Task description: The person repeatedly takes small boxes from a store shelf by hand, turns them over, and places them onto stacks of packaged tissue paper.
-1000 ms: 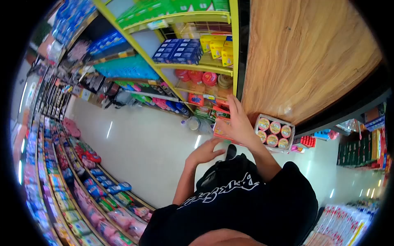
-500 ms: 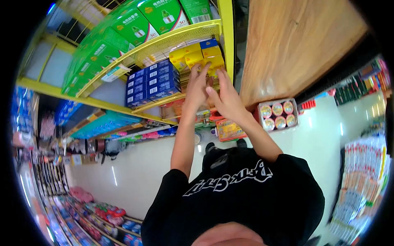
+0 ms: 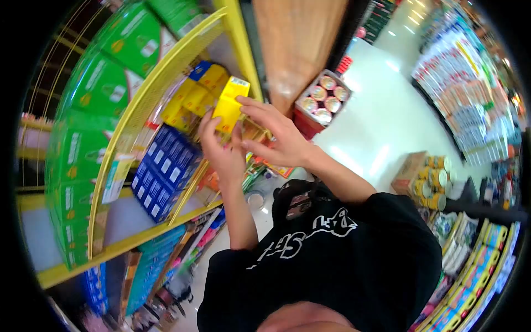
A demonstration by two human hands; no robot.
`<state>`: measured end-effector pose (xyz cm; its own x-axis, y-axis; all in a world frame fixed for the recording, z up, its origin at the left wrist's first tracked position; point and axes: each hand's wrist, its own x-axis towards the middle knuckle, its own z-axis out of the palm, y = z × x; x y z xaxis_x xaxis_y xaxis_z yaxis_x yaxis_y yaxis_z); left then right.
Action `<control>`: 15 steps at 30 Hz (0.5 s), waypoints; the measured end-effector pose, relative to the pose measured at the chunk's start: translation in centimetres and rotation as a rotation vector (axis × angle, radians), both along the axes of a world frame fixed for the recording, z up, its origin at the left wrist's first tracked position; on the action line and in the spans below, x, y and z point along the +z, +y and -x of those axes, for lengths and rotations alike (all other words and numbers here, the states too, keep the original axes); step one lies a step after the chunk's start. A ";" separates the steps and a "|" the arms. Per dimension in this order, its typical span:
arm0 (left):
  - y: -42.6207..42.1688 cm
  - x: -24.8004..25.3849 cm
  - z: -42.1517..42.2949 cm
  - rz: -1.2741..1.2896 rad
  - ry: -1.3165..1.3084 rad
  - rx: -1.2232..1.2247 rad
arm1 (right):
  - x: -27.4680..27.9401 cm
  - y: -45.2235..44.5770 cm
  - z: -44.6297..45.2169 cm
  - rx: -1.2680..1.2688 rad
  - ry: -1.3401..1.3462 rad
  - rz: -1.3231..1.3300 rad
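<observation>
A small yellow box (image 3: 230, 104) with a barcode on its end is tilted up in front of the shelf. My left hand (image 3: 222, 157) grips its lower end between fingers and thumb. At the box's right edge, the fingertips of my right hand (image 3: 279, 135) touch it; the thumb is spread away from the fingers. Behind the held box, more yellow boxes (image 3: 185, 102) sit on the shelf, one with a blue panel. Dark blue boxes (image 3: 166, 166) are stacked in rows to the left of my left hand.
Large green boxes (image 3: 83, 149) line the shelf above, behind a yellow mesh rail (image 3: 124, 122). A wooden panel (image 3: 293, 50) stands to the right. On the floor side is a carton of round-lidded tubs (image 3: 322, 98). Farther right are yellow cans (image 3: 434, 180) by a cardboard box.
A yellow box has come off the shelf into my left hand, and my right fingers now touch it. The view has turned, so the shelf stands more upright at the left.
</observation>
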<state>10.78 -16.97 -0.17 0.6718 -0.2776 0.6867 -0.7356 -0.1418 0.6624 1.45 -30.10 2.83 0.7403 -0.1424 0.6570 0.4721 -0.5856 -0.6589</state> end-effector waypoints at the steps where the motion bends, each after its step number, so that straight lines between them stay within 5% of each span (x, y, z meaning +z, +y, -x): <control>1: -0.3 0.9 1.5 0.100 0.047 -0.044 | 0.8 -0.3 1.1 -0.055 -0.028 -0.020; 5: -2.2 2.3 5.6 0.439 0.232 -0.268 | 3.0 -3.9 5.7 -0.329 -0.127 -0.035; 8: -5.4 2.7 9.2 0.490 0.242 -0.416 | 1.6 -7.5 9.8 -0.354 -0.096 -0.291; 12: -13.4 2.0 14.8 0.490 0.244 -0.691 | 2.1 -12.1 18.1 -0.536 -0.332 -0.125; 15: -21.4 3.0 21.3 0.537 0.284 -0.913 | 1.6 -15.7 24.8 -0.632 -0.356 -0.313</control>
<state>-10.57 -38.34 2.80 0.5186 -0.4618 0.7196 -0.2276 0.7367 0.6368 -23.39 -45.81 4.48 0.2100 -0.6834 0.6992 0.3251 -0.6257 -0.7091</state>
